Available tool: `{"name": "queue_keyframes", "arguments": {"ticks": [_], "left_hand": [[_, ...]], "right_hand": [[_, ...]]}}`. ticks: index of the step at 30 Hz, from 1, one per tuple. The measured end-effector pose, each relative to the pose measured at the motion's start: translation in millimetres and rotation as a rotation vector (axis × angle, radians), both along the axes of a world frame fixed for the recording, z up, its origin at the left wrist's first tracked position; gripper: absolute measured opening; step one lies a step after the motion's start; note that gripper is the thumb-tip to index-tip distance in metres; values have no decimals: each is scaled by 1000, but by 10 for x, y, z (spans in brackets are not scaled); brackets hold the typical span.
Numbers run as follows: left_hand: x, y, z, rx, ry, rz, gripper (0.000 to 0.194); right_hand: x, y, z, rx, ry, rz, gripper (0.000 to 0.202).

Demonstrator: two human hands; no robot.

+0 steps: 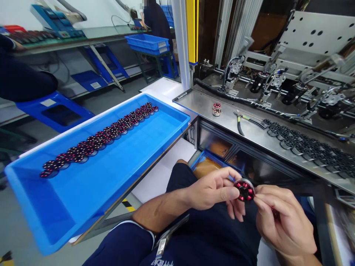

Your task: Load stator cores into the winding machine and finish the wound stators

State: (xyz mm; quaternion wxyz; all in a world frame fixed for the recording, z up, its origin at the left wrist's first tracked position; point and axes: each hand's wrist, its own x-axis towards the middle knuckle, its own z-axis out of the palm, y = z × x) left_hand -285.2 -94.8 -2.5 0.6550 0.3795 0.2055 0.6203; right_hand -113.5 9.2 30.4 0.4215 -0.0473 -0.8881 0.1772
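Note:
In front of my lap, my left hand (pixel 219 190) pinches a round motor part (pixel 245 190) between thumb and fingers. The part has a silvery rim and red and black segments around a dark centre, and its face is tilted toward me. My right hand (pixel 283 214) is closed at the part's right edge, with thumb and forefinger pressed together there. Something reddish shows under its curled fingers, mostly hidden, and I cannot tell what it is.
Left of me stands a blue tray (pixel 122 173) with rows of similar red-and-black motor parts (pixel 108 135). On the metal bench lie a small stack of parts (pixel 216 109), cutting pliers (pixel 241 120) and many black rings (pixel 302 142). Machine fixtures (pixel 266 79) rise behind. Co-workers (pixel 156 20) sit farther back.

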Motion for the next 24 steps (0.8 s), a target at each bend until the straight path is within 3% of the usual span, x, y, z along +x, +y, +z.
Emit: {"name": "queue_keyframes", "arguments": {"ticks": [4, 8, 10, 13, 16, 19, 24], "left_hand": [[52, 11, -18, 135, 71, 256, 35], [27, 30, -14, 444, 560, 744, 44], [-13, 33, 13, 592, 789, 892, 54], [-59, 30, 73, 687, 964, 977, 58], [-71, 27, 119, 696, 1018, 995, 52], [-72, 29, 132, 679, 1000, 989, 49], [-88, 19, 126, 641, 951, 955, 48]], "right_hand": [[-41, -100, -75, -186, 79, -53, 24], [-130, -202, -177, -624, 151, -28, 13], [-173, -222, -219, -903, 153, 22, 14], [-225, -220, -261, -1243, 165, 107, 22], [-254, -213, -278, -1410, 174, 125, 23], [-264, -217, -285, -1463, 177, 122, 22], [-275, -229, -301, -1415, 175, 119, 21]]}}
